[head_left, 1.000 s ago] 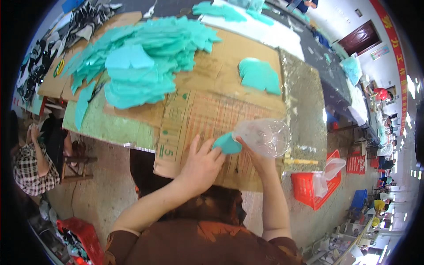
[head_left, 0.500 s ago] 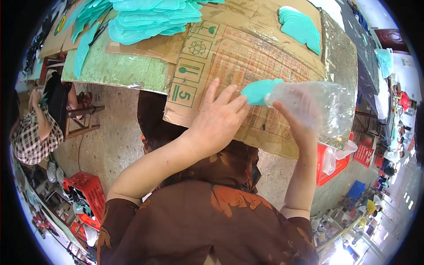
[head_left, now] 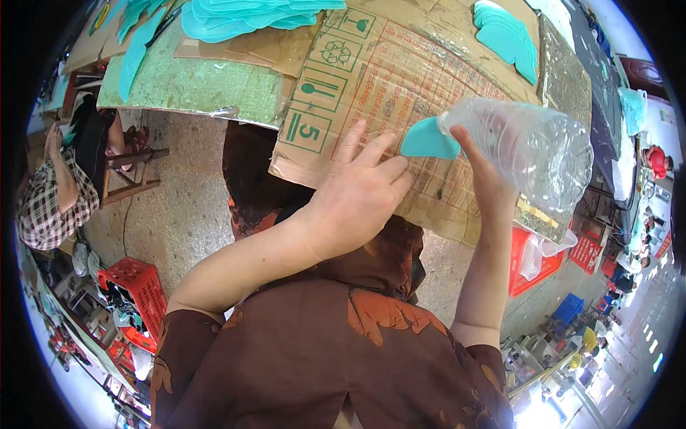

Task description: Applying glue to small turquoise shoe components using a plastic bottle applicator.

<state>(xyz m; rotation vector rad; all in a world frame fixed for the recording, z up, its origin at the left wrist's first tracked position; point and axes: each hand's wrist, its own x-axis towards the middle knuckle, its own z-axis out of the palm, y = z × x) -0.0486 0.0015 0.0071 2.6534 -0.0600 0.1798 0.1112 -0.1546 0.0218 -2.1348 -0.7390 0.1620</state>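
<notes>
Far middle of cardboard [head_left: 418, 61] open — teal stack [head_left: 246, 18] blocks far left, small teal pile [head_left: 506, 41] far right, clear bottle [head_left: 547, 154] right.

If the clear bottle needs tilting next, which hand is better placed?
Likely the right hand: it already holds the clear bottle, thumb near the neck. The left hand is off the bottle, near the teal piece.
</notes>
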